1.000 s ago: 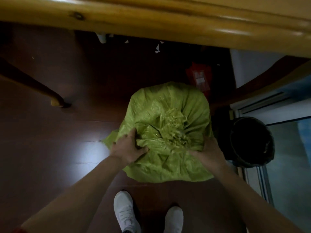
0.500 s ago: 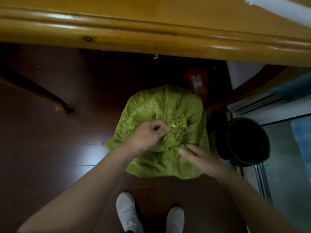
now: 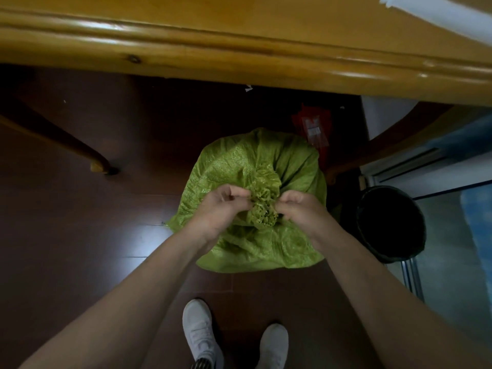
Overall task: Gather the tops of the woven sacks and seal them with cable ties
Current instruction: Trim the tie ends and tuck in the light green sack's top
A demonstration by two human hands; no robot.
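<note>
Floorboards of dark brown wood fill the left of the head view, with one pale patch of glare on them. A curved yellow wooden desk leg stands on the floor at far left, well apart from the sack. Above it, the glossy yellow wooden desk runs its edge across the whole top of the frame.

Left hand: the forearm enters from lower left. I read the fingers as curled, with thumb and fingertips pinching the left side of the bunched mouth of the green woven plastic sack.

The sack stands on the floor at centre, below the desk edge and just ahead of two white shoes. Its body is full and rounded. The cloth is drawn up into a crumpled rosette on top, a little toward the near side.

Right hand: the forearm enters from lower right. The fingers are curled and pinch the right side of the same bunch. The two hands face each other with the bunch between them. Whether a cable tie lies in the fingers I cannot tell, as the detail is too small and dim.

A flat red packet lies on the floor just behind the sack on its right, its lower part hidden by the sack. A round black bin stands near the sack's right side, next to a metal door track. A blurred white strip lies on the desk in the top right corner.
</note>
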